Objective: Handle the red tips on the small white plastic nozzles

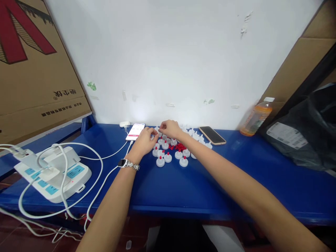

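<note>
My left hand (147,140), with a watch (123,163) and a bracelet at the wrist, is closed at the far side of the table, its fingertips at a white nozzle cap (156,128). Close beside it, my right hand (170,128) is pinched, and whatever it holds is too small to make out. Below the hands stand several white nozzle caps with red tips (168,157). A pile of small red tips (181,146) lies to their right. White nozzle caps without red tips (195,135) are heaped behind, partly hidden by my right forearm.
A lit phone (135,132) on a charging cable lies left of the hands; another phone (212,135) lies right. A power strip (78,175) with looping white cables covers the left side. An orange drink bottle (256,117) and a black bag (307,129) stand right, against cartons.
</note>
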{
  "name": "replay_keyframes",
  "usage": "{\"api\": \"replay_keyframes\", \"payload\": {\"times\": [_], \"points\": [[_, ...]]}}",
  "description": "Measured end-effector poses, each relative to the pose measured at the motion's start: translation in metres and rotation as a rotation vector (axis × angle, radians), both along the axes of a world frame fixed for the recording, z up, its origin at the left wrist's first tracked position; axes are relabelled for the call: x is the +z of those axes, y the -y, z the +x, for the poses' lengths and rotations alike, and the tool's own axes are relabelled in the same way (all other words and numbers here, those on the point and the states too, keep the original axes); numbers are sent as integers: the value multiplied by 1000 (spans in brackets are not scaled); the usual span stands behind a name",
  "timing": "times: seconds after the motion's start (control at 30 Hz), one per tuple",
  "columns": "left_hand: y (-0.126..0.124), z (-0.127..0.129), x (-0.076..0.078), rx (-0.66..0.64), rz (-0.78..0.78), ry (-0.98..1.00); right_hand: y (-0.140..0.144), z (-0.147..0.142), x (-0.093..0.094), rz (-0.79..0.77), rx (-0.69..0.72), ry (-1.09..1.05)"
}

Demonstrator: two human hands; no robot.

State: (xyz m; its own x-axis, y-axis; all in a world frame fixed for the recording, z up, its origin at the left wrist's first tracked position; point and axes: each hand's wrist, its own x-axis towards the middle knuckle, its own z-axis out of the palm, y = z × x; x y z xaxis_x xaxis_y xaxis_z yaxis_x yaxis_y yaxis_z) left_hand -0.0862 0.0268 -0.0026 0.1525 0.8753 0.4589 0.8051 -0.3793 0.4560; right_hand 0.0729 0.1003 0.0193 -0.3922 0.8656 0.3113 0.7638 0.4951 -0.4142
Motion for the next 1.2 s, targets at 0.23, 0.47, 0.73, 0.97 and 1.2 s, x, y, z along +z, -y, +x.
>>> {"api": "replay_keyframes", "payload": {"times": [0.23, 0.47, 0.73, 0.97, 1.2], "points": [[8, 14, 4, -154, 98, 20, 41, 35, -6, -114, 141, -543], [11, 22, 9, -205, -53, 27, 68, 63, -15, 60, 53, -297], [11, 27, 8, -211, -15, 42, 76, 59, -13, 132, 99, 256], [12, 29, 7, -215, -11, 13, 67, 58, -19, 93, 116, 336], [13, 31, 8, -210, -9, 7, 72, 67, -17, 109, 87, 21]]}}
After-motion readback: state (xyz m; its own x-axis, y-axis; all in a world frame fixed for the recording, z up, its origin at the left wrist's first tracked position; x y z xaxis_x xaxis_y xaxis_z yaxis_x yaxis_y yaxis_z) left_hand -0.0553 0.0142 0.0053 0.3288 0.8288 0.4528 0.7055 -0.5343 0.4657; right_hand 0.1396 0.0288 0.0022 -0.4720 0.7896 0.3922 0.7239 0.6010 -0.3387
